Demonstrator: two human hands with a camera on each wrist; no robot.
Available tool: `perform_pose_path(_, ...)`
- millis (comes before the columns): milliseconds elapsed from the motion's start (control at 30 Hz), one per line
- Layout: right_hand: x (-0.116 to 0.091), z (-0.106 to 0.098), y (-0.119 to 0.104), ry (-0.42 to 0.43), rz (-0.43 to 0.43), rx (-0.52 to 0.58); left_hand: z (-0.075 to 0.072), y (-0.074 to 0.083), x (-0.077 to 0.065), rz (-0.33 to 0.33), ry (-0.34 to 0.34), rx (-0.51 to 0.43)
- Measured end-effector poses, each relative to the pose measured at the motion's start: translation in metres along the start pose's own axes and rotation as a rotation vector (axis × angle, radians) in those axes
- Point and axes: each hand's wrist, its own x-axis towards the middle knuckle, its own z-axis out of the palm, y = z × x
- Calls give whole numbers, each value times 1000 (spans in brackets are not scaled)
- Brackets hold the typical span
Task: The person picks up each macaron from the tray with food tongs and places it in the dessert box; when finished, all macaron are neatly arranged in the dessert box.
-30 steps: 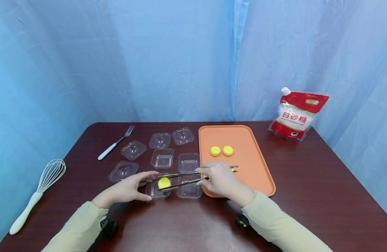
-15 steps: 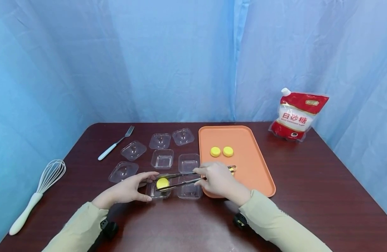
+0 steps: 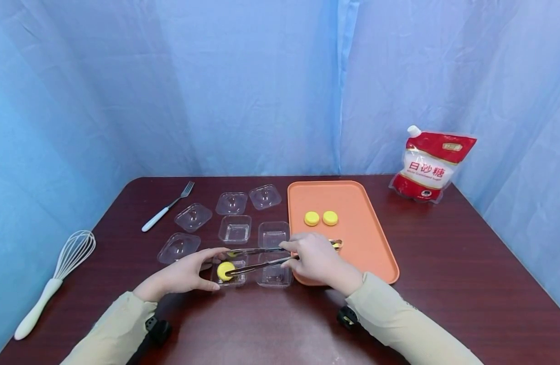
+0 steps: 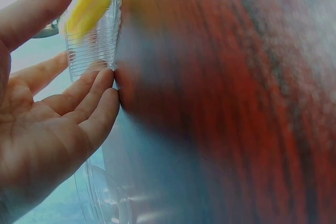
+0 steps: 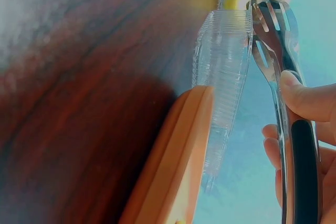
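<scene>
We read 白砂糖 in red on the pouch [image 3: 426,170]; its smaller print blurs. The round, bright yellow disc [image 3: 225,271] lies inside the clear box [image 3: 238,280], which our left hand [image 3: 186,274] holds between thumb and fingers; our right hand [image 3: 315,258] grips the metal tongs [image 3: 261,266].

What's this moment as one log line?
left hand: touches clear box; right hand: holds tongs; yellow cookie: in box; tray: more cookies

Whisk [image 3: 56,281], fork [image 3: 169,207], red sugar pouch [image 3: 429,166].
</scene>
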Motion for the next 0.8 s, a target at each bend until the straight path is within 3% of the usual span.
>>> perform_pose_path(567,-2,-1,2,-23,43,28,0,0,1,-19,2,-10)
perform_pose_path(800,-6,-6,4,-12,69,59,-2,-1,1,33,-16,18)
